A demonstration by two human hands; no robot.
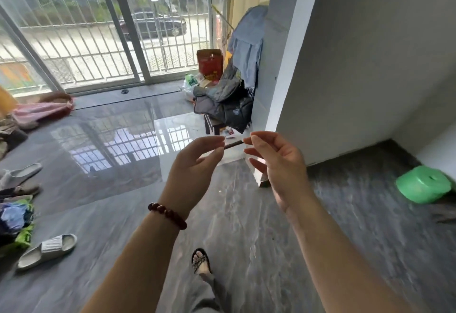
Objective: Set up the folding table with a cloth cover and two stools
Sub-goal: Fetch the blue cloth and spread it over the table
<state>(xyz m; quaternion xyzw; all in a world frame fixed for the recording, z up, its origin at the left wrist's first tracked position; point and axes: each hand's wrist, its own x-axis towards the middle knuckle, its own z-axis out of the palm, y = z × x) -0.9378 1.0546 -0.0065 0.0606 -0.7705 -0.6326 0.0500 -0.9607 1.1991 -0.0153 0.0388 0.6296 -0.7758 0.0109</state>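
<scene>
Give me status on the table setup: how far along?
Done: nothing visible; no unfolded table or cloth cover shows in this view.
In hand: the left hand and right hand pinch a thin dark strip between them in mid-air. It seems unrelated to the setup.
Left: practically everything. What looks like a green stool waits at far right, not yet placed.

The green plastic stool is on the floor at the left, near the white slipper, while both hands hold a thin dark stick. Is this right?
Not quite. The head view shows the green plastic stool on the floor at the right, by the grey wall, far from the white slipper. The rest holds: the left hand and the right hand pinch the thin dark stick.
</scene>
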